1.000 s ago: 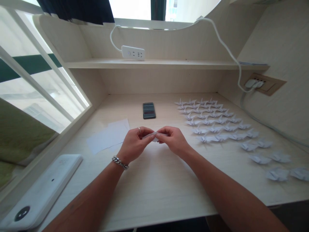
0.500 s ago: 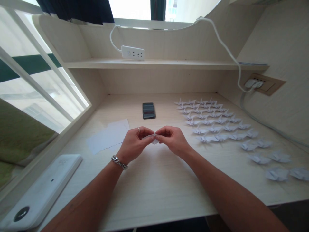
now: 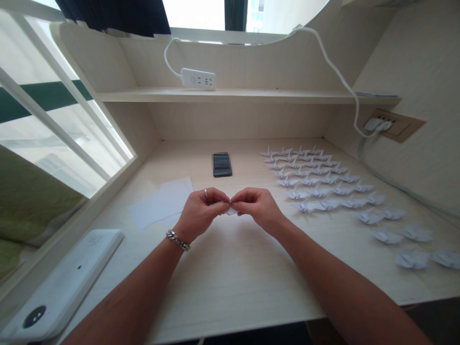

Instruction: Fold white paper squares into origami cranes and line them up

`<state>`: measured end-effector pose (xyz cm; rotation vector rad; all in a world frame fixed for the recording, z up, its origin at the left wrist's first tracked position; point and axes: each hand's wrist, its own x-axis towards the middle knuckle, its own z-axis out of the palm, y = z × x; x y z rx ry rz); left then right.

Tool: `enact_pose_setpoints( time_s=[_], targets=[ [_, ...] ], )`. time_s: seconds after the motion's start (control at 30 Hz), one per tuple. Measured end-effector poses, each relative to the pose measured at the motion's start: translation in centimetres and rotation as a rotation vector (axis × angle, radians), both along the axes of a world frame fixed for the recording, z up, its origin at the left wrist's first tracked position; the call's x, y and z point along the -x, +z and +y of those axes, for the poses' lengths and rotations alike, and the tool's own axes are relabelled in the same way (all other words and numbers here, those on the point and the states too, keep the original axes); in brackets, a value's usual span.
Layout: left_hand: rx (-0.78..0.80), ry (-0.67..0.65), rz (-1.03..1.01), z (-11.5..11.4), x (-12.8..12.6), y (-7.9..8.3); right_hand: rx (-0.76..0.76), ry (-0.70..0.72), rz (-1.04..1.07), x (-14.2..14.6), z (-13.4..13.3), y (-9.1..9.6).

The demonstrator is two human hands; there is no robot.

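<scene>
Between my fingertips is a small folded piece of white paper (image 3: 231,211), mostly hidden by the thumbs and fingers. My left hand (image 3: 201,207), with a ring and a chain bracelet at the wrist, pinches its left side. On the other side my right hand (image 3: 257,206) grips it the same way, and the fingertips of both hands meet. Loose white paper sheets (image 3: 156,203) lie on the desk just left of my left hand. Rows of folded white paper cranes (image 3: 316,179) stand to the right of my right hand.
A dark phone-like object (image 3: 222,164) lies behind my hands. At the left front rests a long white device (image 3: 68,282) with a round dark dial. A power strip (image 3: 198,79) sits on the shelf (image 3: 244,96), and a white cable (image 3: 334,67) runs to the wall socket (image 3: 398,125).
My fingertips have shifted very slightly on the folded paper, and a little less of it shows. Both hands stay in nearly the same place.
</scene>
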<state>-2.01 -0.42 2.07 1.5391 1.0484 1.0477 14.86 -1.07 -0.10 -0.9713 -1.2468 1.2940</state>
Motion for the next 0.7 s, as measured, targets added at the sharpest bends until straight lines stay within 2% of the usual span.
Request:
enact_pose_setpoints(
  time_s=[0.2, 0.4, 0.7],
  targets=[
    [-0.029, 0.013, 0.002, -0.04, 0.0, -0.06, -0.007, -0.011, -0.007, -0.04, -0.19, 0.22],
    [-0.079, -0.009, 0.073, -0.02, 0.16, -0.35, -0.002, 0.05, -0.028, -0.3, -0.01, 0.07],
    [-0.088, -0.01, 0.04, 0.12, 0.21, -0.47, -0.097, 0.006, -0.113, -0.38, -0.02, -0.23]
  ],
)
